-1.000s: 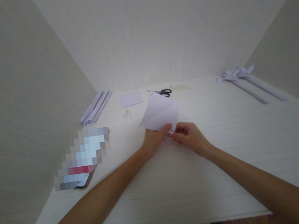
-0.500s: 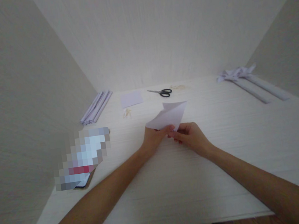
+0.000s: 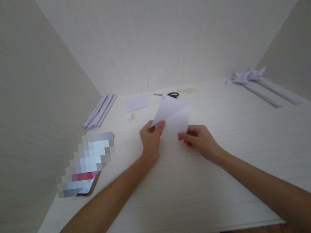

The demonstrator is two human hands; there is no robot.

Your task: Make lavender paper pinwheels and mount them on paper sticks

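Pale sheet of paper [image 3: 174,117] held tilted up off the tabletop [image 3: 183,189] at mid-table; left hand [image 3: 149,138] pinches its left corner, right hand [image 3: 200,139] pinches the lower right edge. Behind it, partly hidden by the sheet's top corner, black-handled scissors [image 3: 173,94]; a small paper square [image 3: 136,103] and a few thin sticks [image 3: 131,117] lie to the left of these. Further out: bundle of folded paper strips [image 3: 99,111] at far left, rolled paper pieces [image 3: 258,84] at far right, blurred flat item [image 3: 85,165] near the left edge.
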